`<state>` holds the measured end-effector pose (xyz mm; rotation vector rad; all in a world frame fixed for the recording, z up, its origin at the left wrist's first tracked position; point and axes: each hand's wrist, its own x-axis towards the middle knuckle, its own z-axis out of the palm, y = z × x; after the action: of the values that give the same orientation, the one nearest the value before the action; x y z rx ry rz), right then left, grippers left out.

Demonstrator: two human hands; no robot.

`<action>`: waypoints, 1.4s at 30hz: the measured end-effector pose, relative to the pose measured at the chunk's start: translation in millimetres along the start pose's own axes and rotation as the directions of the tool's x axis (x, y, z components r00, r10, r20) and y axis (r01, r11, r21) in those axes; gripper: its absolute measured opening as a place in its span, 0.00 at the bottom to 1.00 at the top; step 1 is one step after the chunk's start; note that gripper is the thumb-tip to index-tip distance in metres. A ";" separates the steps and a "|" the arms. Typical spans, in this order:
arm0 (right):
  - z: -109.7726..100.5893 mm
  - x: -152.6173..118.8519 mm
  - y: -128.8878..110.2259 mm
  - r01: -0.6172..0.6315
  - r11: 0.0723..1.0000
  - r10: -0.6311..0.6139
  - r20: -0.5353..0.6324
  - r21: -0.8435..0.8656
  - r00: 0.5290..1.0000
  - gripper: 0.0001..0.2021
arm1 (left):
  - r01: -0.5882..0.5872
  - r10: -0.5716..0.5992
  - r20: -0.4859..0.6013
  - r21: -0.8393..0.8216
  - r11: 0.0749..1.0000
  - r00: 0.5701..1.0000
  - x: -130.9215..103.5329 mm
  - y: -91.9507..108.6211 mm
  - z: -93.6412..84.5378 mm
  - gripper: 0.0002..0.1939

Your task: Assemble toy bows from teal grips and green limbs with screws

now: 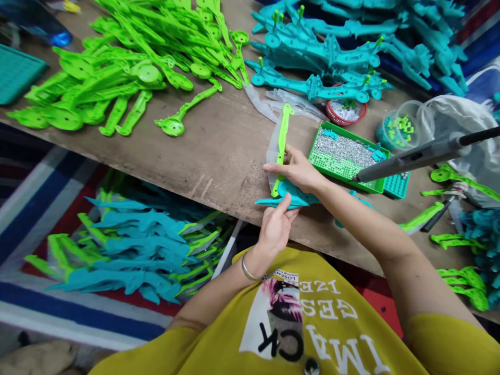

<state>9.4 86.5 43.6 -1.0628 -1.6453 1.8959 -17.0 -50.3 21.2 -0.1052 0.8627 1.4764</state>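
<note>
At the table's front edge, my left hand (276,228) grips a flat teal plastic part (269,201) with a pointed end, its thumb on top. Just above it, my right hand (300,169) has its thumb and fingers closed round a long lime-green plastic arm (283,135). A translucent whitish panel (272,151) lies along that arm's left side. The arm's lower end meets the teal part; whether they are joined I cannot tell. My right hand covers some of the teal part. A grey powered screwdriver (414,157) slants in from the right, its tip over a green tray (380,185) of small metal screws.
Lime-green plastic parts (117,67) are heaped at back left, teal body parts (324,54) at back right. A red basket (347,121) and a clear tub (396,130) hold small pieces. Teal-and-green assemblies (136,245) fill a striped bag (35,208) below the table's left edge.
</note>
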 end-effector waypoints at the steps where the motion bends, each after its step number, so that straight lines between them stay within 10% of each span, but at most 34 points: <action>1: -0.1 -0.1 0.0 -0.001 1.000 0.001 0.000 0.005 1.000 0.25 | 0.007 -0.007 -0.004 -0.010 1.000 1.000 -0.8 0.1 0.9 0.19; 12: -3.2 0.8 -9.2 0.110 0.854 0.089 0.353 -0.508 0.932 0.12 | -0.066 0.066 0.001 0.055 0.996 0.998 -3.0 -3.9 1.0 0.20; 20: 1.7 3.0 -14.3 0.127 0.728 0.192 0.377 -0.674 0.906 0.13 | -0.086 0.089 -0.029 0.083 0.993 0.996 -1.4 -10.0 -1.5 0.20; 25: -3.6 -21.7 -15.9 0.222 0.736 -0.061 0.264 -0.640 0.963 0.21 | -0.136 0.155 -0.118 0.158 0.978 0.981 6.5 3.7 -9.2 0.25; 29: -49.3 -83.7 -25.2 0.397 0.690 -0.337 0.217 -0.605 0.916 0.16 | -0.210 0.254 -0.163 0.244 0.947 0.954 19.0 30.9 -19.8 0.24; 34: -140.9 -180.1 -13.8 0.140 0.623 -0.182 0.032 -0.769 0.983 0.20 | -0.276 0.344 -0.147 0.350 0.895 0.928 32.0 54.5 -34.1 0.14; 37: -179.1 -215.9 10.9 -0.020 0.420 -0.084 -0.061 -0.907 0.995 0.26 | -0.276 0.343 -0.164 0.331 0.902 0.925 25.1 47.3 -34.7 0.11; 42: -196.6 -232.1 42.9 -0.059 0.142 -0.045 -0.066 -0.988 0.997 0.25 | 0.038 -0.048 0.013 0.426 0.904 0.999 -8.3 -4.1 -10.8 0.17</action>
<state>311.5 34.5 64.1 -1.4938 -2.9068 0.3706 -16.9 -63.7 16.5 0.2177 1.1379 1.2146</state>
